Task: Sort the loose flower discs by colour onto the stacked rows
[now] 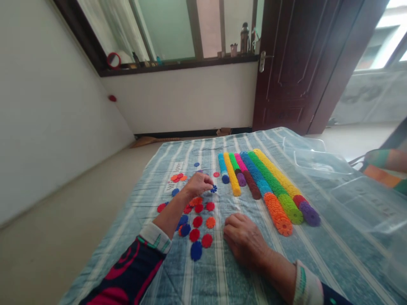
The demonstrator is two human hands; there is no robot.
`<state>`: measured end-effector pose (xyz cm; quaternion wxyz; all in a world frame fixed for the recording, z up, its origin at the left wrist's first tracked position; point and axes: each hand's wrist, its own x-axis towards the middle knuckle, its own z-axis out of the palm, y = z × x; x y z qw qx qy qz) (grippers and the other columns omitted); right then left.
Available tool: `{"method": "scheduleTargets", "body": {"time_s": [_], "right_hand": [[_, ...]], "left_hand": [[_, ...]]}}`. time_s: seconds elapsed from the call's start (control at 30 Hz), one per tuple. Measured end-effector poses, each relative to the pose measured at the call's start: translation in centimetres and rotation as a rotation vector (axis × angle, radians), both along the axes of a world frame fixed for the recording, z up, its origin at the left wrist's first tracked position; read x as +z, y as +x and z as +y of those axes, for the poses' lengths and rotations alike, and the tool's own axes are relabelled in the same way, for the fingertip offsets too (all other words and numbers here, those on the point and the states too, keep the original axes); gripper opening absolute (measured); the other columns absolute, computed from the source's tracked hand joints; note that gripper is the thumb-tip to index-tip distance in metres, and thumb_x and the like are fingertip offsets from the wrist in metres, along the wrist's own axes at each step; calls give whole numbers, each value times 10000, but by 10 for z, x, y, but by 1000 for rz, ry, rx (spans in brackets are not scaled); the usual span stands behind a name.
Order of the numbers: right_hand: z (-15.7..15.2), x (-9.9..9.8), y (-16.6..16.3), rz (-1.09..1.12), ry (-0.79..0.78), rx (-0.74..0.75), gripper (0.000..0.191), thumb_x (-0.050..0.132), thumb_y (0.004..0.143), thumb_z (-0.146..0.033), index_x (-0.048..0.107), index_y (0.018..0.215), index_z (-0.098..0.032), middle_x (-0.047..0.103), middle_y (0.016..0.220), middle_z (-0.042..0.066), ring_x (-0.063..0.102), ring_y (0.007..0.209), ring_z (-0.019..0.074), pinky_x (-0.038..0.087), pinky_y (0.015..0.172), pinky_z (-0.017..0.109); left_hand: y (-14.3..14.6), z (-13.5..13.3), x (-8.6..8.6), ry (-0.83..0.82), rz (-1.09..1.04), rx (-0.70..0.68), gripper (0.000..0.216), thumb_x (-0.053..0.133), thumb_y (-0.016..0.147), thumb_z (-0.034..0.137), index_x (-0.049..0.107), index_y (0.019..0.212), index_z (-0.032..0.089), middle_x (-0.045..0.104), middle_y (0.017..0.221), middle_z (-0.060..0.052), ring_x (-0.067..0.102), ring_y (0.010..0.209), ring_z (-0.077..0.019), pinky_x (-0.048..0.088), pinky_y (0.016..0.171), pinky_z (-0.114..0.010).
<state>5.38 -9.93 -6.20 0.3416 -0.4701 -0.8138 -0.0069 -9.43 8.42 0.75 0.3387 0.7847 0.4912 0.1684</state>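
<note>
My left hand [199,184] reaches over the loose discs and pinches a blue notched plastic disc [214,189] at its fingertips. Beneath and around that forearm lie scattered red discs [197,221], blue discs [196,250] and orange discs [210,222]. My right hand [244,237] rests on the striped cloth with its fingers curled in, and nothing shows in it. Right of the hands, overlapping discs form long rows by colour, among them a yellow row [232,173] and a short light-blue row [222,165] ending in a dark blue disc [225,179].
Clear plastic containers [321,163] stand along the right side of the striped cloth [178,284]. A person's arm [389,161] shows at the right edge. Beyond the cloth are a dark red door [292,63] and a window sill [184,64] holding small items.
</note>
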Motion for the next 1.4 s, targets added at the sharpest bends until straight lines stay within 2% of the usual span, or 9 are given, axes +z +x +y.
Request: {"method": "scheduleTargets", "body": {"time_s": [0.07, 0.13, 0.27, 0.4, 0.63, 0.83, 1.07, 1.23, 1.4], "right_hand": [[-1, 0, 0, 12, -5, 9, 240, 535, 908, -107, 560, 680, -175, 597, 757, 29, 507, 744, 174, 358, 683, 302], [-2, -1, 1, 25, -13, 17, 246, 519, 921, -109, 562, 688, -174, 599, 766, 32, 509, 753, 174, 361, 694, 303], [-5, -1, 3, 42, -31, 34, 261, 493, 938, -111, 562, 694, -172, 599, 775, 38, 511, 764, 175, 369, 712, 305], [-6, 0, 3, 61, -42, 42, 266, 486, 944, -111, 563, 697, -171, 596, 772, 39, 509, 760, 174, 374, 710, 300], [-8, 2, 3, 98, -38, 57, 279, 466, 958, -120, 571, 705, -173, 595, 775, 42, 514, 766, 173, 391, 717, 297], [-8, 1, 3, 98, -54, 61, 299, 442, 975, -139, 581, 715, -184, 605, 782, 45, 528, 774, 183, 407, 714, 313], [-8, 0, 3, 113, -68, 72, 313, 423, 985, -148, 586, 721, -181, 608, 792, 50, 533, 782, 185, 416, 715, 317], [-8, 2, 2, 118, -66, 70, 312, 427, 983, -140, 581, 714, -175, 604, 787, 47, 528, 778, 180, 414, 710, 311], [-7, 1, 1, 120, -62, 52, 284, 458, 960, -117, 578, 710, -179, 607, 791, 41, 527, 782, 172, 411, 715, 303]], "left_hand": [[-13, -5, -4, -54, 40, -29, 140, 630, 587, 211, 730, 664, 151, 655, 588, 19, 573, 590, -132, 424, 565, -227], [-24, -9, -5, -3, 50, -15, 140, 631, 596, 234, 723, 665, 155, 644, 592, 22, 568, 600, -133, 422, 572, -227], [-55, -8, 3, 166, 60, 89, 155, 596, 633, 269, 704, 643, 158, 630, 605, 18, 568, 625, -138, 422, 599, -234], [-92, -8, 10, 178, 106, 190, 167, 589, 622, 273, 704, 639, 154, 617, 586, 17, 545, 591, -133, 407, 571, -234], [-131, -23, -4, 131, 134, 363, 183, 573, 627, 278, 712, 681, 173, 624, 550, 32, 541, 546, -123, 411, 538, -221], [-129, -27, -14, 225, 86, 430, 166, 565, 660, 282, 700, 671, 186, 650, 584, 27, 568, 557, -131, 433, 573, -233], [-99, -13, -11, 323, 254, 272, 193, 549, 737, 266, 678, 620, 181, 638, 624, 11, 578, 638, -130, 391, 632, -235], [-79, 3, -12, 259, 418, 235, 149, 607, 718, 293, 684, 630, 199, 604, 592, 13, 558, 615, -141, 341, 576, -242], [-78, 11, -14, 156, 272, 286, 52, 649, 628, 214, 662, 602, 171, 610, 581, 21, 563, 601, -135, 373, 580, -235]]}}
